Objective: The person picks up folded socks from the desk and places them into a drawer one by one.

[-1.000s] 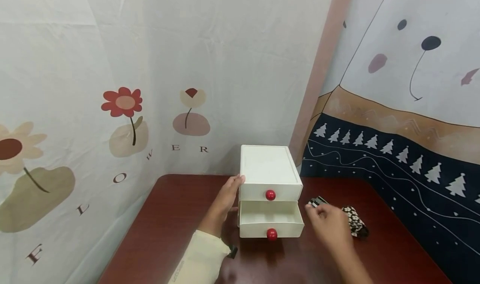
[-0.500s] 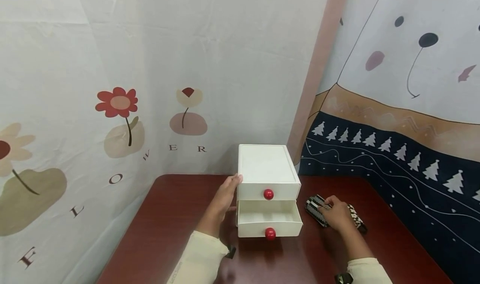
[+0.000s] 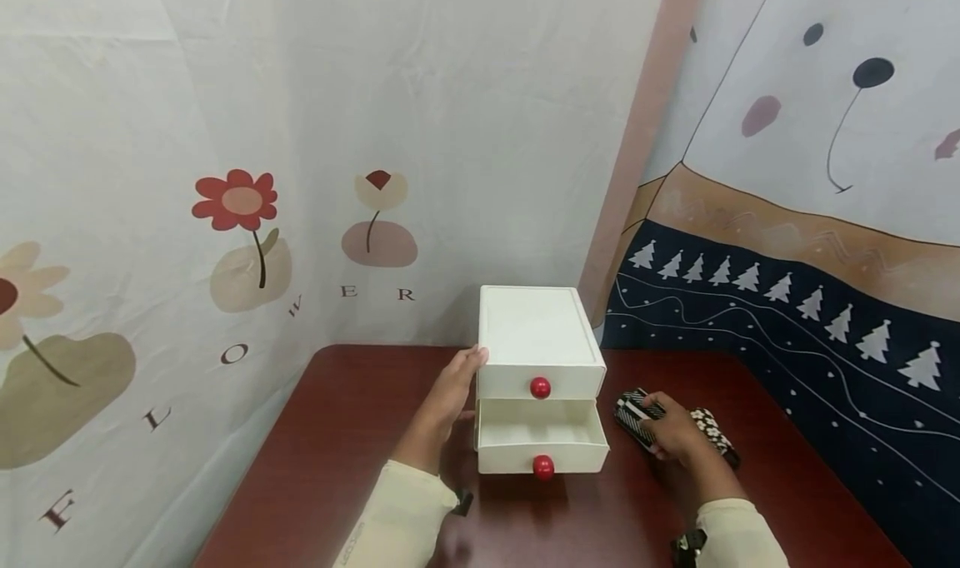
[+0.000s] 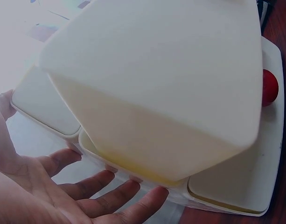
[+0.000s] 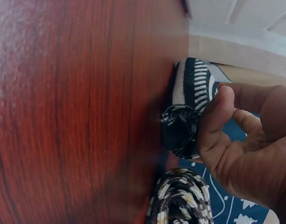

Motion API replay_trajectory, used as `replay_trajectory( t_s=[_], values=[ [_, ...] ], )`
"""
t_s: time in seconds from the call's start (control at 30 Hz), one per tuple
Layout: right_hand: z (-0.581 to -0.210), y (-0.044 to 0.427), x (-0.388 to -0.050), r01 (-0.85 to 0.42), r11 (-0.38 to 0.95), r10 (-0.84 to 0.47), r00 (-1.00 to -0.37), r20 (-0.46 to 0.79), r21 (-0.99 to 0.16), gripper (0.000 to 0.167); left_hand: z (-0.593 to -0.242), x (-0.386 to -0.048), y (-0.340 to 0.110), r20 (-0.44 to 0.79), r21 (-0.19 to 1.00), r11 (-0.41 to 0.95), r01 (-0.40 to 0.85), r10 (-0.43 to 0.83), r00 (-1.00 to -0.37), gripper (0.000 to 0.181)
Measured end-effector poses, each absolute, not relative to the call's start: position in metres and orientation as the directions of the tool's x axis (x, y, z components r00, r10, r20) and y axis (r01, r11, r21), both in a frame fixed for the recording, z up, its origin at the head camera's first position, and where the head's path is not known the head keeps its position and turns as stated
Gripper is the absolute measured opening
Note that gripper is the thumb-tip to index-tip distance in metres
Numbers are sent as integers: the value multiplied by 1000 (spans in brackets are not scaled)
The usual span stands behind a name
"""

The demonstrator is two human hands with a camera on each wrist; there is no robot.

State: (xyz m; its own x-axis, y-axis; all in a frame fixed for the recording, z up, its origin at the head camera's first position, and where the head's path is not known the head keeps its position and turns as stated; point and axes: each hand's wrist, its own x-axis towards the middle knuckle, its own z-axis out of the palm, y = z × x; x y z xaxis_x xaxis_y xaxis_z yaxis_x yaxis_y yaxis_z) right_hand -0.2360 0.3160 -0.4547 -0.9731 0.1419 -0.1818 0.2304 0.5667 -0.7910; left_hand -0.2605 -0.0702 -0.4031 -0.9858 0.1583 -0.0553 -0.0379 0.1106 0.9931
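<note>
A small white drawer unit (image 3: pixel 536 326) with red knobs stands on the table, its lower drawer (image 3: pixel 540 460) pulled out and its upper one closed. My left hand (image 3: pixel 448 393) rests against the unit's left side. In the left wrist view its fingers (image 4: pixel 105 198) lie fairly straight along the white side wall. To the right of the unit, my right hand (image 3: pixel 675 430) pinches a black-and-white striped rolled sock (image 3: pixel 634 418) between thumb and index finger. In the right wrist view the striped roll lies on the tabletop, partly hidden by the fingers.
Another rolled sock (image 3: pixel 714 436), dark with a pale flower pattern, lies just right of my right hand. The dark red table (image 3: pixel 360 435) ends at a printed curtain (image 3: pixel 450 135) behind and a navy tree-patterned cloth (image 3: pixel 750 326) at right.
My right hand has come down onto the striped sock and now pinches it. The left hand and the drawer unit stay as they were.
</note>
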Motion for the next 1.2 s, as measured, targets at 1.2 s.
replay_trajectory(
  t_s=[1.2],
  values=[
    [-470,321,-227,82,660,108,-994,-14,-746,43,-402,-257,-70,-54,993,114,-37,154,-987,81]
  ],
)
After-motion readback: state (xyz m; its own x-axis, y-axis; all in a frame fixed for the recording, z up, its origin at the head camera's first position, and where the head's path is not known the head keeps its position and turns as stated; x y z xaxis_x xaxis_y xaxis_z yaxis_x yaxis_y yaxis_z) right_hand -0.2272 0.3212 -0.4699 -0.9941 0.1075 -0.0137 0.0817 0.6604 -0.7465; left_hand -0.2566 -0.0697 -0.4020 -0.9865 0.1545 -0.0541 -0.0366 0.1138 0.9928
